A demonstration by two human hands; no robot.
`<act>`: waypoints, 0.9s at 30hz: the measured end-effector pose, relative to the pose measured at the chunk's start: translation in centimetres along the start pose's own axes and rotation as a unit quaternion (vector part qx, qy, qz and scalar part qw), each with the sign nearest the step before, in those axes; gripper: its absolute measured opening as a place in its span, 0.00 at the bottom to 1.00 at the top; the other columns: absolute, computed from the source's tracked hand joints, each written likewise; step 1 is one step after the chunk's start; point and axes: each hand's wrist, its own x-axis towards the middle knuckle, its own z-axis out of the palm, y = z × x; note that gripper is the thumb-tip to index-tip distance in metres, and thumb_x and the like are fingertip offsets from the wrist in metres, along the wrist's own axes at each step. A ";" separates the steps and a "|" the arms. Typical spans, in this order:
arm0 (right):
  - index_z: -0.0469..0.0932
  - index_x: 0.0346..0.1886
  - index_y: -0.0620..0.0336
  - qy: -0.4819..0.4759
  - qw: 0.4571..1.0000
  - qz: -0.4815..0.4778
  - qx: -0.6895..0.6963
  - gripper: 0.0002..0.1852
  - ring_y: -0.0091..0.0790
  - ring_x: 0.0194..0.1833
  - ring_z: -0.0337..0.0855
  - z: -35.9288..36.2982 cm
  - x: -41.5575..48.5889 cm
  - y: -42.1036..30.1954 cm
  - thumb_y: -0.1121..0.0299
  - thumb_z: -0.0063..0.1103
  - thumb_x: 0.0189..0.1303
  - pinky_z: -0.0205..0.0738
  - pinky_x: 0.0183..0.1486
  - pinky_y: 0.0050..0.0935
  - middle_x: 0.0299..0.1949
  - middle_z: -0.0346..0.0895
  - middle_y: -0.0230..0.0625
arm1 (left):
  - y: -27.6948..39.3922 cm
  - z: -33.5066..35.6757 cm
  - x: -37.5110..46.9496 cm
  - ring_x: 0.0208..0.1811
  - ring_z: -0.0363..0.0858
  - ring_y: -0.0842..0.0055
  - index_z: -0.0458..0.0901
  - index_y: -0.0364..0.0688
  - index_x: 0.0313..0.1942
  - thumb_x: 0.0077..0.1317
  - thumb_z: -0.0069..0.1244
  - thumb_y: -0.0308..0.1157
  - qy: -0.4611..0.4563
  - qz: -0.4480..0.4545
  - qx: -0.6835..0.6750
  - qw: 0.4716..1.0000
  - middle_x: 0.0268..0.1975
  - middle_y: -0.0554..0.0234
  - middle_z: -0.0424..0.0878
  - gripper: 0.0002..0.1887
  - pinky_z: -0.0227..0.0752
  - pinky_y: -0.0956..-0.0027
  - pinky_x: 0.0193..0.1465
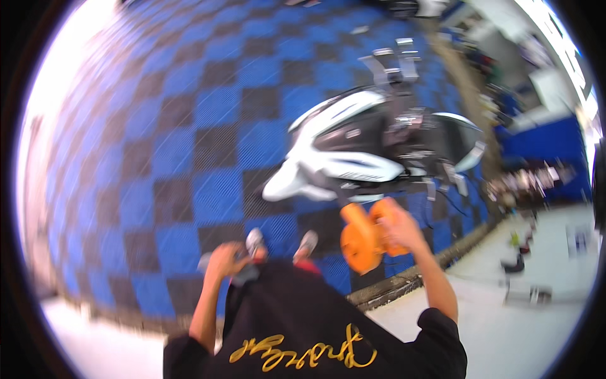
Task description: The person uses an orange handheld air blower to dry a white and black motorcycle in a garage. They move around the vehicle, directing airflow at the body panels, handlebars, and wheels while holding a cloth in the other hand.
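Note:
An orange handheld electric blower (363,237) with a dark nozzle is gripped in my right hand (397,227), at the right of my body. Its nozzle points up the picture at a white and black motorcycle or scooter (350,166), which stands on the floor before me; blur hides whether they touch. Low at the left, my left hand (230,259) is closed around a grey cloth (245,275), beside my dark shirt.
Blue and black checkered floor tiles (218,194) lie under my feet. A raised kerb (388,290) runs along the right side, with a pale floor beyond it. Blurred clutter (525,187) and a blue panel (544,149) are at the right. A thin cable trails beside the vehicle.

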 end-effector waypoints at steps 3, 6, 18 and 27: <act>0.80 0.67 0.46 0.059 0.992 -0.052 -0.101 0.23 0.55 0.55 0.88 0.1 -1.3 0.1 0.57 0.60 0.70 0.81 0.58 0.53 0.55 0.86 0.48 | 0.0 -1.1 3.1 0.49 0.89 0.47 0.92 0.37 0.41 0.58 0.70 0.57 -0.027 0.014 -0.049 0.998 0.42 0.41 0.91 0.29 0.80 0.48 0.55; 0.64 0.83 0.42 -0.003 0.997 0.077 0.006 0.39 0.54 0.49 0.91 -0.4 -4.3 0.5 0.58 0.60 0.67 0.84 0.54 0.47 0.62 0.85 0.52 | 1.5 -2.9 2.9 0.47 0.87 0.38 0.90 0.36 0.43 0.63 0.67 0.64 -0.110 -0.068 0.068 0.989 0.42 0.33 0.90 0.34 0.79 0.45 0.50; 0.62 0.84 0.39 0.121 0.988 0.022 -0.088 0.38 0.53 0.44 0.92 0.6 -11.0 4.6 0.54 0.59 0.71 0.85 0.49 0.45 0.52 0.89 0.50 | 4.5 -0.9 11.5 0.37 0.89 0.47 0.91 0.39 0.37 0.58 0.71 0.56 -0.154 0.087 -0.018 0.984 0.34 0.40 0.89 0.25 0.80 0.49 0.42; 0.67 0.82 0.43 0.014 0.986 0.163 0.035 0.37 0.41 0.32 0.90 -0.9 -8.0 0.6 0.65 0.66 0.69 0.85 0.37 0.37 0.50 0.89 0.47 | 0.5 0.9 9.1 0.42 0.89 0.47 0.91 0.45 0.39 0.62 0.65 0.61 -0.092 0.084 -0.035 0.992 0.38 0.46 0.91 0.26 0.81 0.48 0.46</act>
